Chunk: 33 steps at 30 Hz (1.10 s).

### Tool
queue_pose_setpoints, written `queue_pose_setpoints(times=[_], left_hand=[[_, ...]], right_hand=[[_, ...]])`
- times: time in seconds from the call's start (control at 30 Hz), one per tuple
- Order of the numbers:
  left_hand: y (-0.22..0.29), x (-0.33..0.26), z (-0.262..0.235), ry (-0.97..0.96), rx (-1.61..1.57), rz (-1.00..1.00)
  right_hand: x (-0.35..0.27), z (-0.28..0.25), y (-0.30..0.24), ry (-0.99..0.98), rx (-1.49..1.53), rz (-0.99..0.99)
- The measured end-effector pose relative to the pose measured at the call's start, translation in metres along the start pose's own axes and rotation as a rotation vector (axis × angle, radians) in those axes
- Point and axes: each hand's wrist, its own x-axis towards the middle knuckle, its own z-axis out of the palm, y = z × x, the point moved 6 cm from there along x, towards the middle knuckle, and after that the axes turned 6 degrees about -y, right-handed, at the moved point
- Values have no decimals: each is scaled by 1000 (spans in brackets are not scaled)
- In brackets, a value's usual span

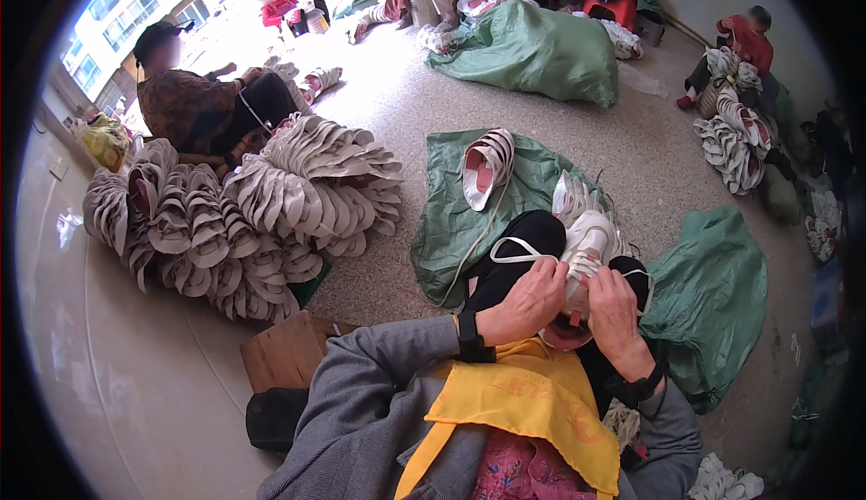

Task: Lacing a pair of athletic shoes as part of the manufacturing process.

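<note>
A white shoe upper point(591, 234) with a pinkish-red inside rests across my lap, toe pointing away from me. My left hand point(530, 303) is closed at the left row of eyelets, pinching a white shoelace point(523, 257) that loops out to the left. On the opposite side, my right hand point(617, 318) has its fingers closed at the eyelets, with lace looping out past it. The exact grip under the fingertips is partly hidden. More white uppers point(570, 195) stand just beyond my knees. A small nested stack of uppers point(487, 166) lies on a green sheet point(442, 220).
A large heap of off-white uppers point(307, 175) fills the left, beside a seated person point(185, 103). Another green sheet point(708, 302) lies at right; a full green sack point(532, 54) lies ahead. A wooden board point(284, 353) is by my left elbow. Other people sit farther off.
</note>
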Motion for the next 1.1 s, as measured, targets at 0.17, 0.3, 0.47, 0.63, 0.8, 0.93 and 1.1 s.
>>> queue_pose_setpoints(times=[0.17, 0.3, 0.47, 0.63, 0.8, 0.93, 1.1], left_hand=[[-2, -1, -2, 22, -60, -19], [-7, -2, -1, 69, -174, -67], [-11, -2, -1, 66, -223, -97], [-13, -1, -4, 48, -257, -107], [-17, -5, -1, 60, -288, -120], [-15, -6, -5, 48, -285, -98], [-18, -5, -2, 38, -318, -107]], right_hand=[[1, -5, -1, 47, 41, -44], [4, -9, -4, 72, 75, -86], [2, -1, -6, -8, 367, 18], [1, -2, -1, 30, 553, 124], [1, -9, -12, -23, 748, 150], [5, -8, -18, 0, 729, 108], [7, 12, -12, 26, 514, 142]])
